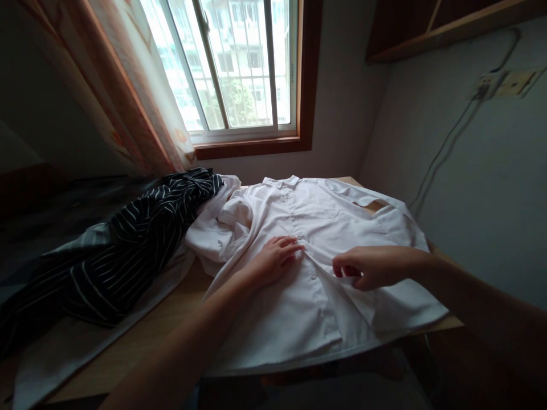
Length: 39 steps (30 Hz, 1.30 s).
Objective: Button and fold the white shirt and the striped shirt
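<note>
A white button-up shirt (314, 208) lies front side up on the wooden table, its collar pointing toward the window. My left hand (277, 258) rests flat on the shirt beside the button placket, fingers stretched out. To the right, my right hand (356, 267) is closed, pinching a fold of the shirt's front and lifting it slightly. Below my left hand the placket parts, and a button shows on the left panel. One sleeve is spread at the right; the other is bunched at the left.
Black striped clothing (141, 239) is heaped on the left, with other white cloth under it. The wooden table (171, 324) ends close in front. A window (239, 68) with a curtain (141, 102) stands behind. A cable (442, 145) hangs from a wall socket at right.
</note>
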Motion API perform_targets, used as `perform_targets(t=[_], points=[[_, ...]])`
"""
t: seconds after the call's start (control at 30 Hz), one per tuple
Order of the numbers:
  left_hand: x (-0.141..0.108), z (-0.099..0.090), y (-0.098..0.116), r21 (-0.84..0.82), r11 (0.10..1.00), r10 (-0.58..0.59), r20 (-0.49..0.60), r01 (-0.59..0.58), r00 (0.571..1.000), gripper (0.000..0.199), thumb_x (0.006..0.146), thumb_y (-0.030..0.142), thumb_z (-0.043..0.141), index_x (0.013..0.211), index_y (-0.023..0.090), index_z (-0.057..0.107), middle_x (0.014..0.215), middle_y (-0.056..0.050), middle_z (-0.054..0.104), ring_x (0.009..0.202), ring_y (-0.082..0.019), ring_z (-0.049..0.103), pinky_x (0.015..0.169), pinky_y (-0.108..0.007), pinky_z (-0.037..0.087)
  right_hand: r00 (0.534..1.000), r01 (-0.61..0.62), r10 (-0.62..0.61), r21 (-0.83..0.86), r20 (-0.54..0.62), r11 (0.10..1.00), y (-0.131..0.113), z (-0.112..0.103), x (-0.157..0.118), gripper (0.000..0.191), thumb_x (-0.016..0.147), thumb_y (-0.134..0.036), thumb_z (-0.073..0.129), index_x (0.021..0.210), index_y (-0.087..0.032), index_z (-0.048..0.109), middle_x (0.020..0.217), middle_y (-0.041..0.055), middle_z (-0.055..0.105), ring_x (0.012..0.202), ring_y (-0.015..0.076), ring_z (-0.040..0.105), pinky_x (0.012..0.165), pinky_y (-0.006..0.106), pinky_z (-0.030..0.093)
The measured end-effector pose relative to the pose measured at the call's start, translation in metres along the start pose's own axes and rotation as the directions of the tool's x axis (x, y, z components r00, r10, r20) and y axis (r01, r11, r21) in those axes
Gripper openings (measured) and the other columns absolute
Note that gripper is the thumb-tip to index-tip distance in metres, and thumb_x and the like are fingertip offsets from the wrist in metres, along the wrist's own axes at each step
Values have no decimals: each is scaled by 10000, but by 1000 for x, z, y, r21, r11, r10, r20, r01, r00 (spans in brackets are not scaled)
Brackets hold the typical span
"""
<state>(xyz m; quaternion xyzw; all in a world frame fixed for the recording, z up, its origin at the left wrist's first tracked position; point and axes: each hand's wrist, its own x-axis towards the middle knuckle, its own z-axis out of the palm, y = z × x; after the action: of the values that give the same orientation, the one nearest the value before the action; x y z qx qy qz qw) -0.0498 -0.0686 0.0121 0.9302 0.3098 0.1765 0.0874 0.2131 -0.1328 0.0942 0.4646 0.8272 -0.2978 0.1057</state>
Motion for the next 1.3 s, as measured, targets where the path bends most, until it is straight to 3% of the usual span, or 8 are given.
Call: perform_targets(t=[0.13, 0.23, 0.4, 0.47, 0.6, 0.77, 1.0, 1.3], points=[[1, -7, 4, 1, 1000, 26, 5, -26, 1000, 218, 919, 219, 555, 1073, 241, 707, 1098, -57, 673, 1054, -210, 580, 941, -350, 477, 998, -29, 30, 8, -50, 1000, -4, 0, 11, 176, 771, -262, 633, 930, -195, 670, 798, 28, 646, 633, 140, 510, 538, 248, 331], [1, -10, 8, -3, 999, 46, 15, -46, 999, 153, 908, 227, 566, 962, 226, 709, 992, -52, 662, 992, -205, 565, 892, -327, 477, 994, -30, 30, 6, -109, 1000, -8, 6, 25, 155, 795, -321, 640, 879, -193, 667, 795, 31, 652, 631, 138, 498, 547, 253, 321], [2, -10, 20, -73, 997, 42, 83, -36, 996, 142, 860, 174, 589, 946, 208, 697, 956, -50, 655, 930, -191, 573, 867, -307, 468, 982, 42, -41, 3, -184, 999, -8, 7, 43, 59, 765, -198, 610, 788, -174, 658, 728, 18, 627, 621, 129, 481, 562, 253, 312], [2, -10, 27, -108, 994, 13, 102, -2, 995, 138, 838, 157, 605, 931, 196, 700, 934, -50, 652, 899, -182, 580, 846, -295, 468, 984, 77, -69, 47, -161, 996, -3, 3, 47, 59, 749, -174, 603, 772, -162, 655, 712, 9, 614, 626, 126, 482, 570, 249, 329], [2, -13, 38, -163, 984, -47, 145, 70, 988, 117, 849, 235, 644, 935, 197, 715, 938, -50, 645, 906, -179, 582, 839, -288, 464, 989, 146, -129, 287, -79, 947, 12, -3, 57, 160, 748, -287, 649, 821, -145, 670, 722, 2, 612, 650, 125, 507, 588, 239, 368], [1, -13, 49, -142, 977, -134, 189, 162, 973, 174, 812, 337, 712, 931, 211, 726, 992, -53, 659, 983, -212, 578, 893, -329, 443, 988, 122, -153, 512, 18, 850, 30, 10, 67, 251, 703, -351, 680, 835, -140, 651, 666, -25, 560, 602, 105, 480, 554, 226, 354], [8, -2, 61, -11, 957, -281, 194, 289, 940, 203, 803, 411, 714, 892, 229, 720, 997, -52, 672, 976, -250, 593, 858, -365, 438, 984, 144, -176, 550, 6, 823, 33, 15, 64, 236, 693, -345, 691, 803, -153, 609, 684, -35, 535, 616, 100, 465, 551, 219, 346], [6, 6, 63, -5, 954, -295, 152, 299, 943, 159, 831, 370, 690, 885, 221, 699, 953, -42, 673, 931, -227, 606, 843, -353, 434, 980, 171, -197, 547, -12, 819, 32, 15, 64, 206, 692, -318, 674, 788, -154, 594, 671, -41, 523, 619, 100, 452, 557, 219, 351]])
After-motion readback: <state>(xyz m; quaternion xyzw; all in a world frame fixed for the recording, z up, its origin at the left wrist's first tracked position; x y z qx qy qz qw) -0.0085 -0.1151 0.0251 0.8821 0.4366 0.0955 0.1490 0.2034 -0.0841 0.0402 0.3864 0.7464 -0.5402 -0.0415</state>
